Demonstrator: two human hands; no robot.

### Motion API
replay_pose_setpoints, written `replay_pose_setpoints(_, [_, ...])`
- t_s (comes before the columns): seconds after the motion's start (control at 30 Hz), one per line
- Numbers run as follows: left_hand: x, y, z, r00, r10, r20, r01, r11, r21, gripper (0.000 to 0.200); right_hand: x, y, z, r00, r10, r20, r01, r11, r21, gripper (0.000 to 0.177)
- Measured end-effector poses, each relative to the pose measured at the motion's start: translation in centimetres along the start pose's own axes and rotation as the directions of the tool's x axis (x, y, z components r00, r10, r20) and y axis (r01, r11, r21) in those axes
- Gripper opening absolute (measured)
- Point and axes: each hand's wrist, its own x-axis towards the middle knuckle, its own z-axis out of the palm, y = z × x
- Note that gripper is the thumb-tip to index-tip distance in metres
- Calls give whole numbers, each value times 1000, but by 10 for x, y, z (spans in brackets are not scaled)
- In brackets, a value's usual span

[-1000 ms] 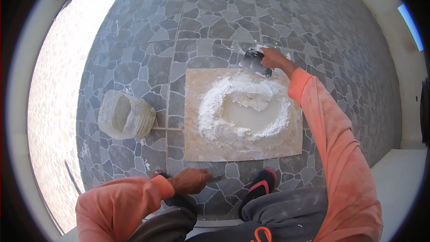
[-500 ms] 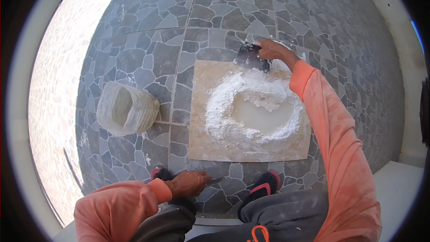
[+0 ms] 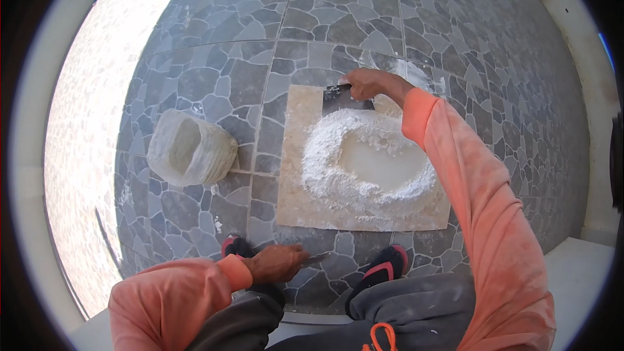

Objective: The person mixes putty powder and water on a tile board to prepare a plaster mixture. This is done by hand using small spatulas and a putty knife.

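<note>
A ring of white powder (image 3: 325, 169) lies on a beige board (image 3: 296, 211), with a pool of whitish liquid (image 3: 383, 162) inside it. At the far side of the board, my right hand (image 3: 372, 83) is closed on a dark, wide scraper blade (image 3: 338, 99), whose lower edge meets the powder's far rim. My left hand (image 3: 279, 263) is closed near my left knee, below the board's near edge. It holds a thin trowel (image 3: 315, 259) pointing right, its handle hidden in my fingers.
To the left of the board stands a whitish, powder-coated bucket (image 3: 218, 153) on the stone-patterned floor (image 3: 247, 71). My feet in dark and pink footwear (image 3: 387, 266) are just below the board. White residue (image 3: 416, 75) marks the floor beyond it.
My right hand has moved left and slightly nearer with the scraper, which now reaches the powder's far rim. My left hand has barely moved. The view has shifted slightly.
</note>
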Motion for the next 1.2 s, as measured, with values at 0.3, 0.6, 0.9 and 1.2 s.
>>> replay_pose_setpoints(0.3, [10, 15, -1, 995, 41, 91, -46, 997, 55, 31, -47, -24, 8, 986, -39, -162, 25, 996, -87, 45])
replay_pose_setpoints(0.6, [25, 31, -1, 988, 83, 127, -99, 987, 125, 33, -85, -43, 20, 970, -98, -223, 66, 987, -148, 40])
replay_pose_setpoints(0.9, [22, 30, 0, 985, 50, 166, -75, 986, 148, 29, -119, -49, -1, 975, 20, -223, -31, 998, -46, 37])
replay_pose_setpoints(1.2, [17, 31, -2, 990, 18, 141, -36, 992, 123, 26, -173, 65, -7, 786, 354, -506, -310, 935, 173, 43])
